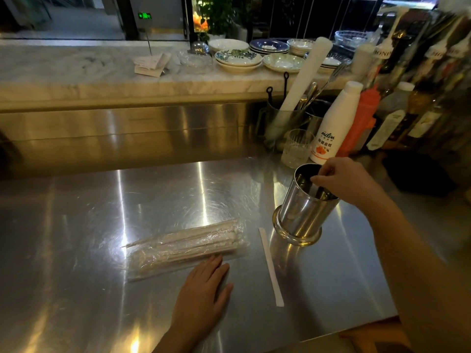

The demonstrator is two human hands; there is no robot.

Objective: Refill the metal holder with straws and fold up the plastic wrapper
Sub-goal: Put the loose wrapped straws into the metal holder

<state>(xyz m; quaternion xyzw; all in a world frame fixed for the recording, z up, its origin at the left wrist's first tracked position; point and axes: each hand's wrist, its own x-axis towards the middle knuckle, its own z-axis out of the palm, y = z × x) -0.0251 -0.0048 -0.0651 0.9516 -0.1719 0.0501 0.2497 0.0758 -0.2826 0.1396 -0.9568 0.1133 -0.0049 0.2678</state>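
Metal holder contents dim; right hand fingers pinching inside; left hand fingers flat.

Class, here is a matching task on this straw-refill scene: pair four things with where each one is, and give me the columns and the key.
Things
1. shiny metal holder
2. single white paper-wrapped straw
3. clear plastic wrapper of straws
4. white squeeze bottle with orange label

Places
A. lying flat under the left hand's fingertips
B. standing behind the holder, beside a glass
C. lying loose on the steel counter between wrapper and holder
D. under the right hand, which reaches into its top

Pairs: 1-D, 2-C, 3-A, 4-B
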